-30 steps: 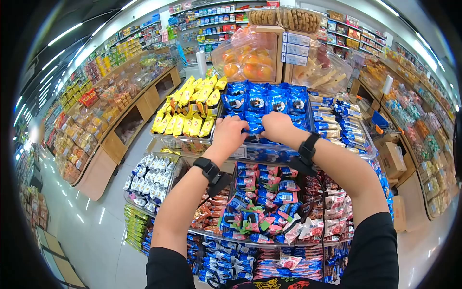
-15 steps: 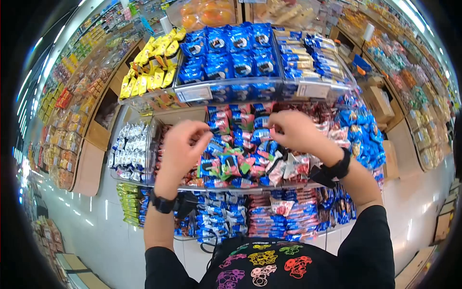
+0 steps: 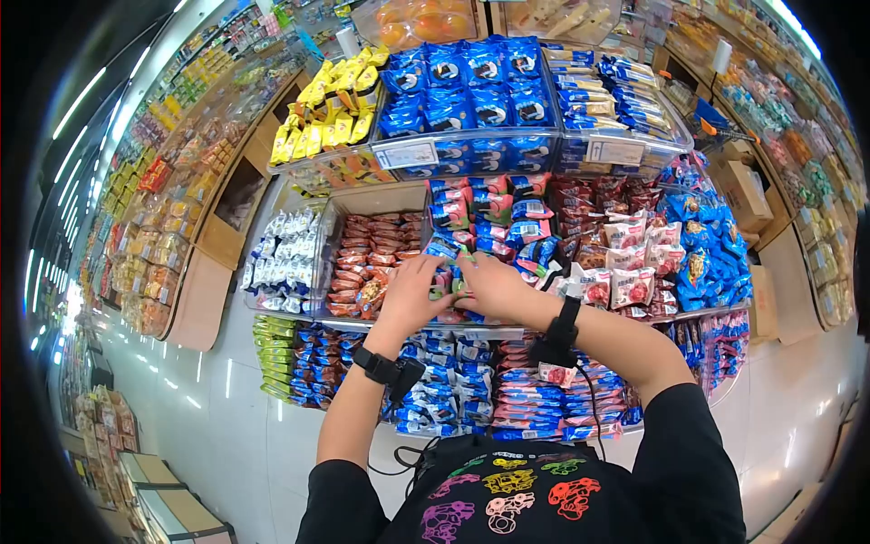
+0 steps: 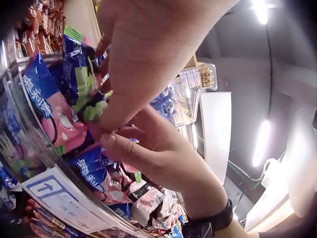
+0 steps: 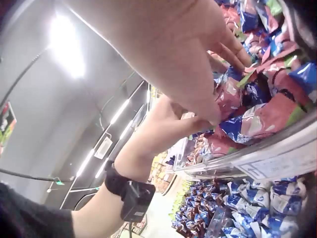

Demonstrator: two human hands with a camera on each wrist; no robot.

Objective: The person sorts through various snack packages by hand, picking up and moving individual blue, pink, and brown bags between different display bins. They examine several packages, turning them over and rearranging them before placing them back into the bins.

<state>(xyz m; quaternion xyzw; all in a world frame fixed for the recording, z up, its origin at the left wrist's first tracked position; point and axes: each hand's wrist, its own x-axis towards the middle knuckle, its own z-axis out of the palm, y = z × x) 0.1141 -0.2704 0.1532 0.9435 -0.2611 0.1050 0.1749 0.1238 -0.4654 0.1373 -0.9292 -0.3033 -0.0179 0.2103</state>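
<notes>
Both hands are down in the bin of pink-and-blue snack packets (image 3: 494,210), side by side near its front edge. My left hand (image 3: 412,295) curls its fingers and thumb around a packet with a green patch (image 4: 94,110); part of it is hidden by the hand. Close against it, my right hand (image 3: 498,288) has fingers and thumb on either side of a pink-and-blue packet (image 5: 230,95). More such packets lie around the fingers, including an upright one (image 4: 63,106) at the bin's clear front wall.
Brown packets (image 3: 372,240) fill the bin to the left, with white ones (image 3: 285,258) beyond. Dark red and white packets (image 3: 630,272) lie to the right. An upper tier holds yellow packets (image 3: 331,104) and blue packets (image 3: 471,91). Another packed tier (image 3: 544,403) is below.
Both hands have left the blue packets on the upper tier, drawn back apart, then come together low in the pink-and-blue packet bin. The head view has tilted downward.
</notes>
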